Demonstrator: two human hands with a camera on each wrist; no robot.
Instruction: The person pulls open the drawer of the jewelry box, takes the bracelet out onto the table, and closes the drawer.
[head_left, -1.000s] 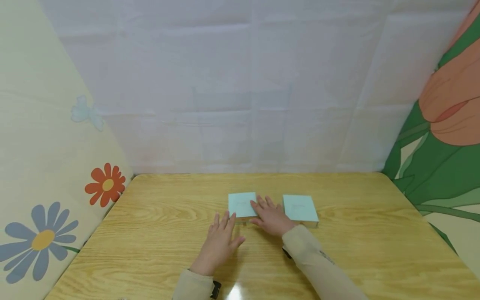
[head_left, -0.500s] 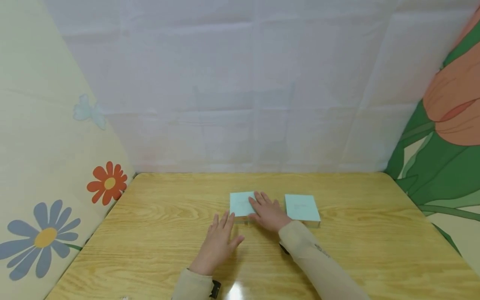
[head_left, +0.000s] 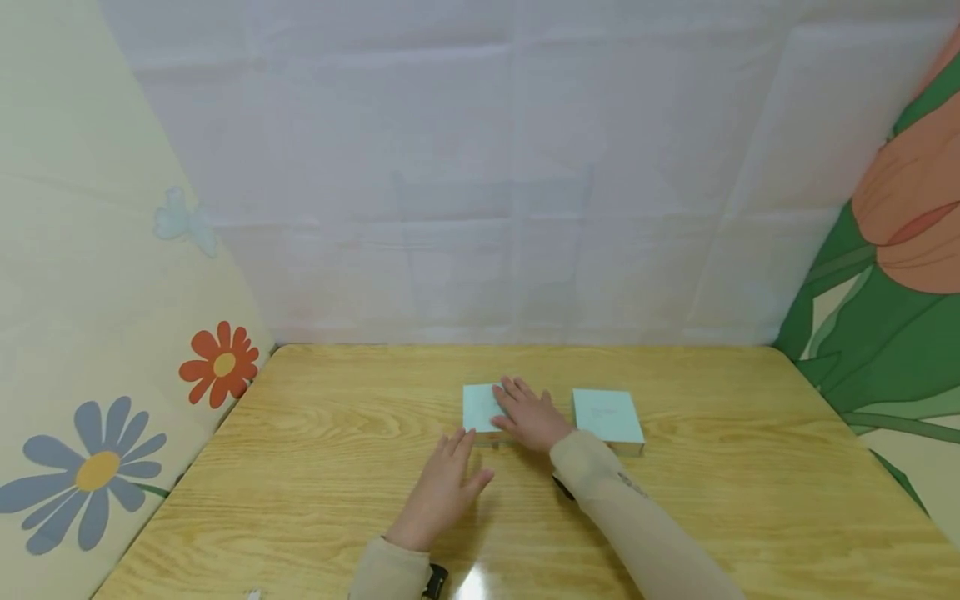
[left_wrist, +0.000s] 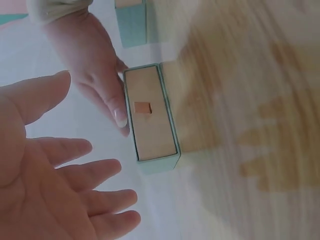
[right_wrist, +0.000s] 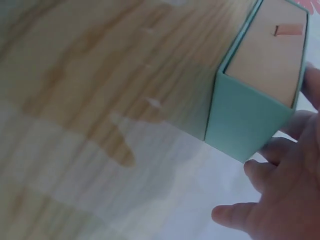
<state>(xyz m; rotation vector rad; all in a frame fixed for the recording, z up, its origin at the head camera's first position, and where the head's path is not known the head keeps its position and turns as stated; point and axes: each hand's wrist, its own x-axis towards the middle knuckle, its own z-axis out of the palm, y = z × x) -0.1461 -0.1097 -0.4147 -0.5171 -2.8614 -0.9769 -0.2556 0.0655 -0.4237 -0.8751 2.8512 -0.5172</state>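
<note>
Two mint-green drawer boxes lie on the table. My right hand (head_left: 532, 419) rests with straight fingers on the top of the left drawer box (head_left: 478, 408), covering its right part. In the left wrist view that box shows a tan drawer front (left_wrist: 150, 132) with a small orange-brown pull tab (left_wrist: 142, 108). Just in front of the box's near left corner, my left hand (head_left: 438, 497) is spread, holding nothing; in its wrist view the fingertips (left_wrist: 129, 196) look apart from the box. The right drawer box (head_left: 607, 415) stands to the right of my right hand, untouched.
The wood-grain table (head_left: 337, 467) ends at a white cloth backdrop (head_left: 480, 208) behind the boxes. Flower-printed cloths flank it left and right. A small whitish thing (head_left: 253, 595) shows at the bottom edge, too cut off to identify.
My right hand has shifted slightly left and away from me, farther over the left box. The left hand stays nearly in place. The head view has turned a little left.
</note>
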